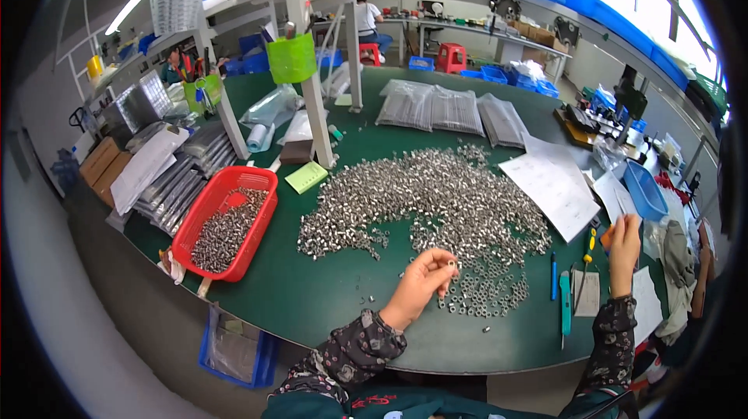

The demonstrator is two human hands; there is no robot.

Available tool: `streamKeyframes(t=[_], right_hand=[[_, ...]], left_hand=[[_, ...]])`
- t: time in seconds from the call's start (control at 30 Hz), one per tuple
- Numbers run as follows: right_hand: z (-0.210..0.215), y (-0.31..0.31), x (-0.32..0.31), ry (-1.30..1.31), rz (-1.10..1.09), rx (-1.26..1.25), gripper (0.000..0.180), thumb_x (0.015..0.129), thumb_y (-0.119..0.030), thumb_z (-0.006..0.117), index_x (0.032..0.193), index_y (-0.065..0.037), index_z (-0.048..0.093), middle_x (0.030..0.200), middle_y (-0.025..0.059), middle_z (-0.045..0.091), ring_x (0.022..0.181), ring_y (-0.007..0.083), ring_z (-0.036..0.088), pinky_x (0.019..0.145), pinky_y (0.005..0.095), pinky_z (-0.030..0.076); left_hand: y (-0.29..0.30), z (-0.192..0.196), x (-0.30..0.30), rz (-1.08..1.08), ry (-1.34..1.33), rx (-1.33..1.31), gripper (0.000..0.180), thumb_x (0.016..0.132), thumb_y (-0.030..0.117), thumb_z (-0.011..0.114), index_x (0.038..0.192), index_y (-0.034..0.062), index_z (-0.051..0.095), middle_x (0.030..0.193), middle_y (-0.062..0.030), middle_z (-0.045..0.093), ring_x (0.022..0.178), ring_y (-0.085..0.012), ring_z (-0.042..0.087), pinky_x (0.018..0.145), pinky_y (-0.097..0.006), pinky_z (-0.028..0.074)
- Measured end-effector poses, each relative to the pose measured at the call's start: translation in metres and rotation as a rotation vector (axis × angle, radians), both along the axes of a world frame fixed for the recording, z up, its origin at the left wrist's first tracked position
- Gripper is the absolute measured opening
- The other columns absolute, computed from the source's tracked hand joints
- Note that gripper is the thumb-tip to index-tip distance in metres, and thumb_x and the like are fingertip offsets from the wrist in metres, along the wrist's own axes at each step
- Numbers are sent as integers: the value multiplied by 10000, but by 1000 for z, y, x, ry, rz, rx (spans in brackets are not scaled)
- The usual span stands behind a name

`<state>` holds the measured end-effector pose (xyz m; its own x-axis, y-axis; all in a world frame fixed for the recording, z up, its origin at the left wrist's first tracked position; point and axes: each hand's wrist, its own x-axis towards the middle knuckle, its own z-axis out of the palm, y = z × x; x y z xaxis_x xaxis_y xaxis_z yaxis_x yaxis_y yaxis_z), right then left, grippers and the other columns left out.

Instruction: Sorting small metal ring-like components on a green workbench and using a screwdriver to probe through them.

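Observation:
Near the front of the bench, my left hand (421, 286) pinches a small metal ring (452, 264) between thumb and fingertip. It is over the near edge of a wide heap of small shiny metal sleeves (436, 185). Below and right of that hand, loose metal rings (487, 290) lie spread in a thin layer. Farther right, my right hand (625, 247) is raised with its fingers drawn together; what they hold, if anything, is too small to make out. Beside it are a yellow-and-black screwdriver (588, 247), a teal utility knife (565, 306) and a blue pen (554, 277).
A red plastic basket (261, 224) holding more metal pieces stands at the left. White paper sheets (549, 193) lie right of the heap, and bagged parts (432, 107) behind it. A white shelf post (315, 115) rises from the bench. A blue tray (645, 189) sits far right.

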<state>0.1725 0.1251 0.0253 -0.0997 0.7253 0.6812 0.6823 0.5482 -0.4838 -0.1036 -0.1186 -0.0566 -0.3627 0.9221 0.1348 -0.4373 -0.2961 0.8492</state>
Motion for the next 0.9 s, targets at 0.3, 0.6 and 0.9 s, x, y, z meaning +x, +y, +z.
streamKeyframes(t=[0.3, 0.6, 0.9], right_hand=[[1, -142, -149, 864, 1023, -473, 94, 926, -126, 437, 955, -38, 416, 782, 110, 581, 600, 131, 589, 522, 210, 489], [-48, -146, -156, 904, 1120, -586, 99, 920, -115, 447, 958, -31, 411, 817, 127, 590, 667, 164, 611, 583, 256, 516], [-61, -132, -152, 917, 1158, -696, 76, 899, -81, 480, 931, -18, 451, 861, 154, 606, 726, 195, 630, 643, 281, 534]], left_hand=[[3, -9, -30, 4, -74, 3, 157, 854, 51, 543, 1010, 36, 554, 857, -57, 587, 619, -71, 504, 506, -197, 437], [-3, -22, -28, -182, -368, -36, 138, 878, 144, 542, 966, 37, 551, 751, -14, 546, 551, -47, 453, 447, -180, 372], [-1, -23, -31, -164, -327, -84, 139, 890, 162, 524, 964, 48, 553, 791, -17, 547, 580, -50, 458, 452, -177, 373]])
